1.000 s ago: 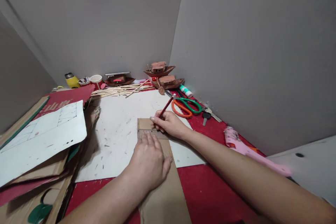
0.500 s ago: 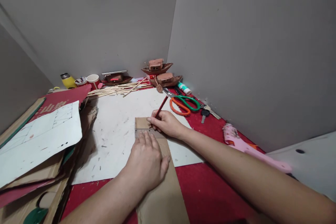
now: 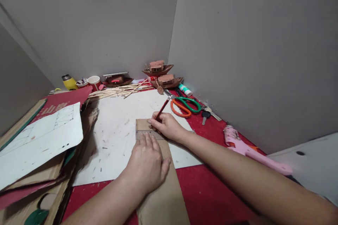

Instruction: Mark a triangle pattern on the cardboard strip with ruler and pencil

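At centre frame the left hand [image 3: 146, 163] lies flat, fingers together, pinning a ruler [image 3: 148, 134] on the cardboard strip [image 3: 161, 200]. The right hand [image 3: 166, 124] pinches a red pencil [image 3: 162, 109]. The strip looks light, stiff and prone to sliding, so it is best held by pressing down on it.

A hobby craft corner: model boats [image 3: 161, 74], scissors [image 3: 185, 105], glue gun [image 3: 248, 149], cardboard scraps [image 3: 39, 168].

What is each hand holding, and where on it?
The right hand pinches a red pencil near its tip. The left hand grips nothing; it presses flat on a ruler and cardboard strip.
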Tool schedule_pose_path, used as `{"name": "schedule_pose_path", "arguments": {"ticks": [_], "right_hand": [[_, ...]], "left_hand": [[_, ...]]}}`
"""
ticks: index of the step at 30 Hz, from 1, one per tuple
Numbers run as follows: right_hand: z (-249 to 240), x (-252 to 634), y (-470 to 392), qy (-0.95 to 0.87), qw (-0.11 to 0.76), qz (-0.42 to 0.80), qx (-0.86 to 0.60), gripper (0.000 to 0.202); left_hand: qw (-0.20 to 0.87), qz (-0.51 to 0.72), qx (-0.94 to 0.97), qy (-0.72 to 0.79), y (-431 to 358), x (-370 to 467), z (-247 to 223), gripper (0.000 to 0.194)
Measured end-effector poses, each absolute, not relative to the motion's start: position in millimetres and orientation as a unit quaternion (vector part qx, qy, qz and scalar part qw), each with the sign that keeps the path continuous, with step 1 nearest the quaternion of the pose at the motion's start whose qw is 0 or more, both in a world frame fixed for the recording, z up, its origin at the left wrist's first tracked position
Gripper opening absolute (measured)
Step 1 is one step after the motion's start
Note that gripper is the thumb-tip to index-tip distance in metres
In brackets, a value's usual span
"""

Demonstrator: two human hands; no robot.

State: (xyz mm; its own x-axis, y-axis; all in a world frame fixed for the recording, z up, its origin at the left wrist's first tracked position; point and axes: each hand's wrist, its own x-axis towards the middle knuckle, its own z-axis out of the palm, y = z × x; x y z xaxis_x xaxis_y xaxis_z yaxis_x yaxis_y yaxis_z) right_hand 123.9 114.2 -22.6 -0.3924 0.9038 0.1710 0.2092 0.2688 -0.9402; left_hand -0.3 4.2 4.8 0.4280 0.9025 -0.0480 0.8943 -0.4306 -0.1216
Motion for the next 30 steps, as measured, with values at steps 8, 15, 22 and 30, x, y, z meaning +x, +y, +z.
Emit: {"name": "schedule_pose_path", "arguments": {"ticks": [8,15,22,30], "right_hand": [[-23,124,115,-0.706,0.376,0.457,-0.389,0.033],[-25,124,113,-0.707,0.387,0.449,-0.386,0.035],[-22,122,111,-0.715,0.396,0.411,-0.402,0.034],[16,169,85,-0.809,0.315,0.270,-0.416,0.015]], "left_hand": [[0.059,0.045,-0.848,-0.525,4,-2,3,0.072],[0.059,0.038,-0.846,-0.529,5,-3,1,0.073],[0.042,0.030,-0.846,-0.530,4,-2,4,0.073],[0.061,0.004,-0.843,-0.534,1,-6,2,0.069]]}}
